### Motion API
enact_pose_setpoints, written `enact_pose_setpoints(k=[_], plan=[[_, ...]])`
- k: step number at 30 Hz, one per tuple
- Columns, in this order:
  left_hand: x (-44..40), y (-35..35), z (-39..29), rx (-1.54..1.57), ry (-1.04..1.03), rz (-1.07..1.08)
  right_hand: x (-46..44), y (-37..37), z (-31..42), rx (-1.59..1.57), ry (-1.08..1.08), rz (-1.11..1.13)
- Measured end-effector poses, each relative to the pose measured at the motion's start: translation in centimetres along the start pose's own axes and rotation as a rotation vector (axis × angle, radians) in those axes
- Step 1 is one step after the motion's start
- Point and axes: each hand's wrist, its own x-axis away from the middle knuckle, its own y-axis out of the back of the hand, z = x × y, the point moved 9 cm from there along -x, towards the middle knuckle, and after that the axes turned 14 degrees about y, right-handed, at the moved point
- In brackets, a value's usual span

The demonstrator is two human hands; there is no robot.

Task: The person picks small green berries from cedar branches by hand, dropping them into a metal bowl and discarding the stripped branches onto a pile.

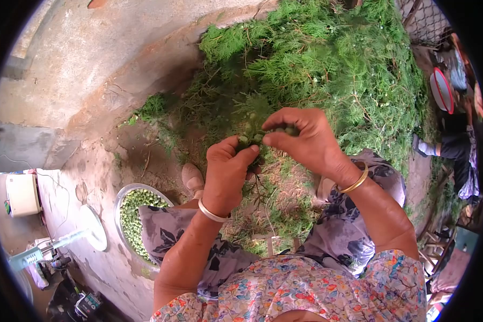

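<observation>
My left hand (225,172) is closed around the stem of a green conifer sprig (250,140), its thumb and forefinger pinched near several small round cones. Just to the right, my right hand (308,139) curls over the sprig's tip, thumb and fingertips close to it. Small green cones (291,130) show inside its bent fingers, partly hidden. Below my hands a thin twig of the sprig hangs down. At the left, beside my knee, stands a round metal basin (118,217) full of green cones (134,212).
A big heap of cut conifer branches (327,64) lies in front, against a worn wall (112,48). Loose sprigs litter the ground between my feet. Far right, another person's leg (440,149) and a red-rimmed basin (441,91) show. A white round object (93,228) is at the left.
</observation>
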Motion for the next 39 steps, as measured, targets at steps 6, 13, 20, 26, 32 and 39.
enact_pose_setpoints(k=[6, 13, 20, 26, 32, 39], plan=[[0.2, -1.0, 0.0, 0.075, 0.028, 0.136, 0.5, -1.4, 1.9, 0.345, 0.356, 0.099], [0.2, -0.7, 0.4, 0.067, 0.033, 0.104, 0.4, -0.9, 0.7, 0.203, 0.217, 0.046], [0.5, -0.3, -0.4, -0.073, -0.115, -0.003, 0.4, 0.2, -1.5, -0.704, -0.402, -0.159], [0.8, -0.4, -0.9, -0.264, -0.211, -0.053, 0.1, 0.0, -1.4, -0.121, -0.203, -0.032], [2.0, -0.8, -2.4, -0.468, -0.411, -0.15, -0.3, -1.2, -0.5, -0.034, -0.063, 0.083], [3.0, -1.3, -3.2, -0.617, -0.511, -0.195, 0.2, -2.4, -1.6, -0.062, -0.099, 0.182]])
